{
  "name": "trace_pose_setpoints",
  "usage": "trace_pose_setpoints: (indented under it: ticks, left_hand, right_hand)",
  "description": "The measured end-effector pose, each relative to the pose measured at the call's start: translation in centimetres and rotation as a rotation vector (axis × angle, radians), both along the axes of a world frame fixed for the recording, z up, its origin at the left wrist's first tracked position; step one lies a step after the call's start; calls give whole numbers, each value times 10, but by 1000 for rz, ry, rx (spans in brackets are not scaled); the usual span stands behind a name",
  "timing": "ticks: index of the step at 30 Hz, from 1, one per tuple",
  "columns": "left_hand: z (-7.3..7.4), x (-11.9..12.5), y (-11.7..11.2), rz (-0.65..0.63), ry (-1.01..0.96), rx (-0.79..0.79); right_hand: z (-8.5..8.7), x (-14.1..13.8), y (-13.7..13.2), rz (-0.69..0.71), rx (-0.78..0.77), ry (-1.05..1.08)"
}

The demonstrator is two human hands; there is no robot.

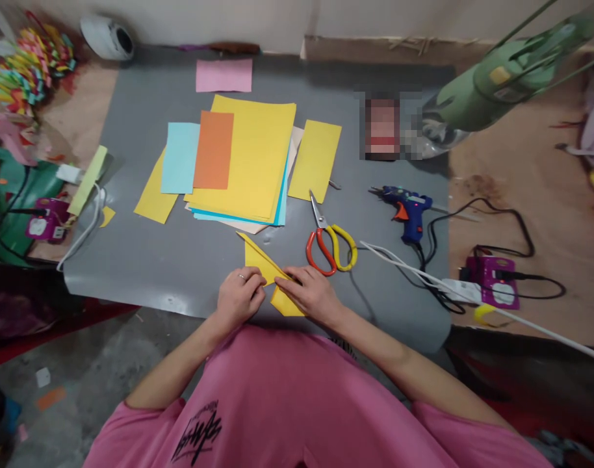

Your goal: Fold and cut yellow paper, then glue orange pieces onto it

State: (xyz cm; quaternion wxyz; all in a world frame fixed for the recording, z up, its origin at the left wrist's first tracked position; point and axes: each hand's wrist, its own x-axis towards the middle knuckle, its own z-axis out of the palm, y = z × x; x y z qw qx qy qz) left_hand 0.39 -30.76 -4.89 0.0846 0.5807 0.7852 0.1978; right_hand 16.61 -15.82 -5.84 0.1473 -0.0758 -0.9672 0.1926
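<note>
A folded piece of yellow paper [258, 263] lies at the near edge of the grey mat, with a narrow folded strip running slantwise along it. My left hand [241, 296], wearing a ring, has its fingers curled and closed on the paper's left lower edge. From the right, my right hand [312, 292] pinches the fold, and part of the paper shows beneath its fingers. Scissors [321, 227] with one red and one yellow handle lie open just beyond my right hand. A stack of yellow sheets [258, 149] rests past both hands, with other coloured sheets under it.
Orange [213, 151] and light blue [179, 159] paper pieces lie on the stack's left side. A blue glue gun [407, 211] is at the right, its cord near a purple socket block [494, 281]. A white cable [511, 316] crosses the right side. A green bottle-like object [496, 84] leans at the back right.
</note>
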Motion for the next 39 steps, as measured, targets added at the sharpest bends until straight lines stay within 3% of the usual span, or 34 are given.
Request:
trace_pose_setpoints:
  ticks: [10,16,24,33,39]
  left_hand:
    - [-1,14,7,-40,159,119]
    - [-3,34,31,-130,189,190]
    - [3,51,55,-202,266,120]
    - [-3,45,47,-306,400,314]
    - [-6,32,56,-393,459,302]
  right_hand:
    - [7,10,4,2,137,20]
    - [6,29,28,15,210,55]
    - [3,54,60,54,243,124]
    - [0,53,64,112,266,215]
    - [-1,57,57,31,240,221]
